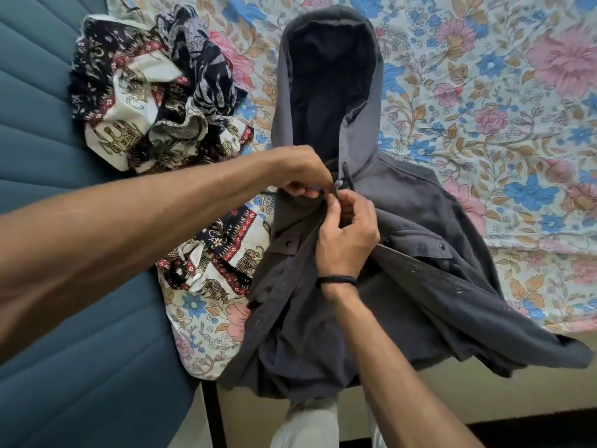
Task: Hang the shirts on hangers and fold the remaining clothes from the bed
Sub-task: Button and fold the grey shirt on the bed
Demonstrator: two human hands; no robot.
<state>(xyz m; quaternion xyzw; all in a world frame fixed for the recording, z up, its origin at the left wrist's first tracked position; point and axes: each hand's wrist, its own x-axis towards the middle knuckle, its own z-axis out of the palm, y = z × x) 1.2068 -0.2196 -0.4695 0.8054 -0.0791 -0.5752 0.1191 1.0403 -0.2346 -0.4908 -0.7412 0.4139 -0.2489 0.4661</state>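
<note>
Lying front-up on the floral sheet (484,92), the grey hooded shirt (420,253) had its hood (329,76) spread flat away from the person and its hem hanging over the near edge of the bed. Head view: both hands met at the neck opening, just below the hood. The left hand (300,176) pinched the left edge of the placket between curled fingers and thumb; the right hand (347,234), wearing a dark braided wristband (337,280), pinched the facing edge, its fingertips touching those of the left hand at a small fastener whose state could not be told. Below the grip the placket lay open, with a row of snaps (458,290) running diagonally toward the right sleeve. Left of the grip and beyond it, a crumpled pile of patterned clothes (145,98) sat on the sheet against the teal headboard (38,108). Directly left of the grip and nearer the person, another elephant-print garment (223,253) lay partly under the shirt's left side. No part of a hanger was identifiable inside the shirt.
</note>
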